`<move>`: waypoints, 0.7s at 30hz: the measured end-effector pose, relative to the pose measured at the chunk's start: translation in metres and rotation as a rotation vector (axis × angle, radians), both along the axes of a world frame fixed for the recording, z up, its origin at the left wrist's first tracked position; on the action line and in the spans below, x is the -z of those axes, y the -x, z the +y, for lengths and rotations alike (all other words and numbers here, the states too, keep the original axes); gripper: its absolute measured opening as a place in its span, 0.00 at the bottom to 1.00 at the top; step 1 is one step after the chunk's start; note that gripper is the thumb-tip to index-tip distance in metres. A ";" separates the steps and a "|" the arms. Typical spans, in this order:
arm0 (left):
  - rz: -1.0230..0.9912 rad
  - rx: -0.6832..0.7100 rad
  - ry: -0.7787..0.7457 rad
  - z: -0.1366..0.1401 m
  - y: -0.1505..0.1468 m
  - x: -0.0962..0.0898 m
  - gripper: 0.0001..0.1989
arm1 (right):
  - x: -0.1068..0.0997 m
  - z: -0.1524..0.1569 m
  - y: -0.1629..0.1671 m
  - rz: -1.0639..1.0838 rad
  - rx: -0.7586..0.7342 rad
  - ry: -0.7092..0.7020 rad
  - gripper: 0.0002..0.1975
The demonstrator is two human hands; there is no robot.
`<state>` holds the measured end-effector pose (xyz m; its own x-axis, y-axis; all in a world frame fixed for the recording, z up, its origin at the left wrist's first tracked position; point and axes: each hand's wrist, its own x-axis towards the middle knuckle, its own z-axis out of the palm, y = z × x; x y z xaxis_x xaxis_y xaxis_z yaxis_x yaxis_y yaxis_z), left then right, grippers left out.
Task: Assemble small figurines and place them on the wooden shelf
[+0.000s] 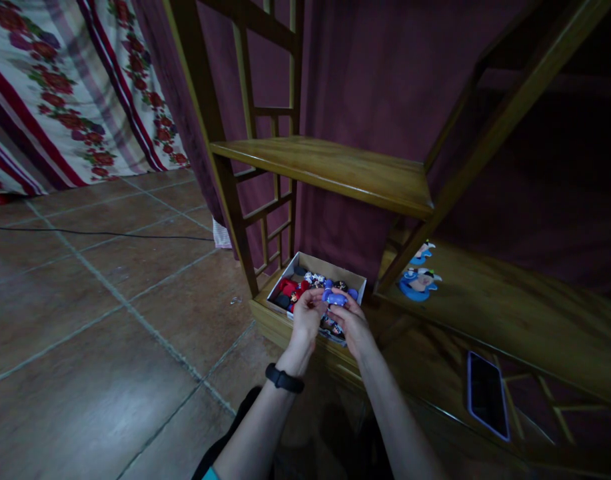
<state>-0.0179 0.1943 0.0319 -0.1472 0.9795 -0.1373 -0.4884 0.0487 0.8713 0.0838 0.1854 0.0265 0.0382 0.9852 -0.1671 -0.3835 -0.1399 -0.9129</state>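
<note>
Left hand [310, 305] and right hand [352, 321] together hold one purple figurine [336, 299]; other figurines [288, 287] still lie in the box [342, 271], two blue figurines [416, 287] outside.

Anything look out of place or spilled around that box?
One oddity: what looks like a small shiny scrap lies on the floor tiles, left of the box in the picture, like stray litter; too small to identify. Nothing else stands out: the left hand and right hand hold the purple item over the box.
</note>
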 end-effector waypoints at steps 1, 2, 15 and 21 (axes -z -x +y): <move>-0.021 0.009 0.015 0.000 0.001 0.001 0.13 | 0.001 0.000 0.000 -0.039 0.003 0.007 0.23; -0.044 0.019 0.027 0.001 0.001 0.002 0.14 | 0.002 0.000 -0.001 -0.079 0.008 0.015 0.23; -0.184 0.077 0.162 0.005 0.007 0.008 0.09 | 0.008 0.003 -0.004 -0.234 0.071 0.045 0.17; -0.224 0.094 0.268 0.006 0.010 0.005 0.04 | 0.013 0.006 -0.007 -0.259 0.066 0.033 0.18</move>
